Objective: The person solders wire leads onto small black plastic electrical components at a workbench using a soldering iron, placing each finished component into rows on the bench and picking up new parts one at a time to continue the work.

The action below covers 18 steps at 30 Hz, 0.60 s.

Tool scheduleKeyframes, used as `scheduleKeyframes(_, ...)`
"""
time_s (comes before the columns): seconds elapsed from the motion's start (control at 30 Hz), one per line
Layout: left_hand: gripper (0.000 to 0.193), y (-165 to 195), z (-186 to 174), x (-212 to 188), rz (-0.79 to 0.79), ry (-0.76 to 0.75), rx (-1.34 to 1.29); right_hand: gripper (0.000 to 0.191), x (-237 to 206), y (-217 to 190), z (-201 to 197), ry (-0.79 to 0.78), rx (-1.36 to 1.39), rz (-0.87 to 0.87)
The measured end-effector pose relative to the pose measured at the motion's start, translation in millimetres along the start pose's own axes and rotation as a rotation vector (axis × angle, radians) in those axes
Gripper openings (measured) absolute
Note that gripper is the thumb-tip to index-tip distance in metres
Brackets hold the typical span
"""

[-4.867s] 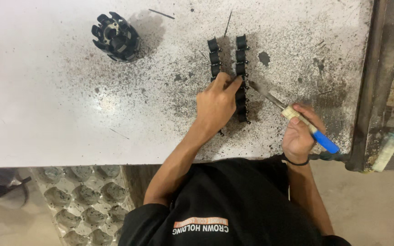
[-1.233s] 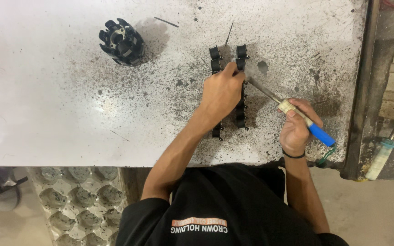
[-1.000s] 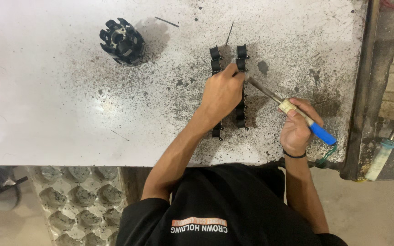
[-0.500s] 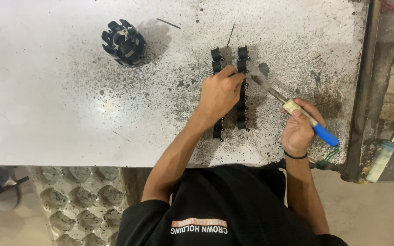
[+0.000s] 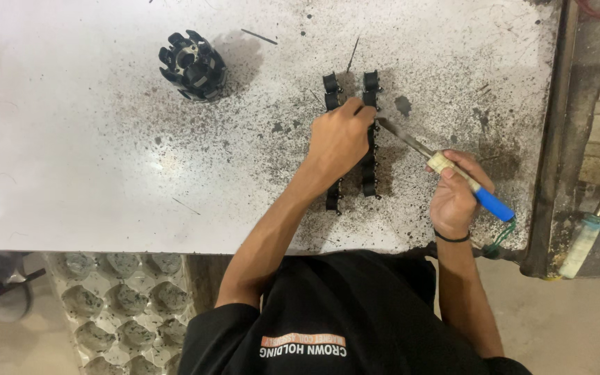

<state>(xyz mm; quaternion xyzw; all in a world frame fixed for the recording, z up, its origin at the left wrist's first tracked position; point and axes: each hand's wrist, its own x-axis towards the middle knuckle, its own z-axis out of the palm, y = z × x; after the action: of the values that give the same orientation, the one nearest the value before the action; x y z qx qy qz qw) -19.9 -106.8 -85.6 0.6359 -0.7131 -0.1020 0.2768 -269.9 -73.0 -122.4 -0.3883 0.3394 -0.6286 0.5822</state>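
White metal worktable (image 5: 71, 173), speckled with black grime, heaviest around the parts. Below its near edge: grey moulded tray of round pockets (image 5: 119, 305), contents unclear. Rusty metal frame (image 5: 557, 139) along the table's right side. Round black slotted core (image 5: 193, 65) sits upper left, well apart from the hands. Two parallel rows of black segmented pieces (image 5: 369, 163) lie at table centre. Left hand (image 5: 338, 142) presses on them, fingers curled over the rows. Right hand (image 5: 453, 194) clenches a blue-handled metal blade tool (image 5: 446, 165), tip touching the right row.
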Motion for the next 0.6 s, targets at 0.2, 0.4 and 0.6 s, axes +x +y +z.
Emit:
scheduleKeyframes(0.2, 0.01, 19.2, -35.5, 4.0, 0.025, 0.118, -0.104, 0.022, 14.1, -16.4, 2.3, 0.058, 0.05, -0.099)
scheduleKeyframes(0.4, 0.015, 27.9, -127.8, 19.5, 0.21, 0.341, -0.159, 0.021, 43.2, -27.6, 30.3, -0.066, -0.13, -0.132)
scheduleKeyframes(0.6, 0.024, -6.9, -112.5, 53.0, 0.139, 0.492, 0.094, 0.023, 63.7, -0.2, 61.3, -0.157, -0.234, -0.067)
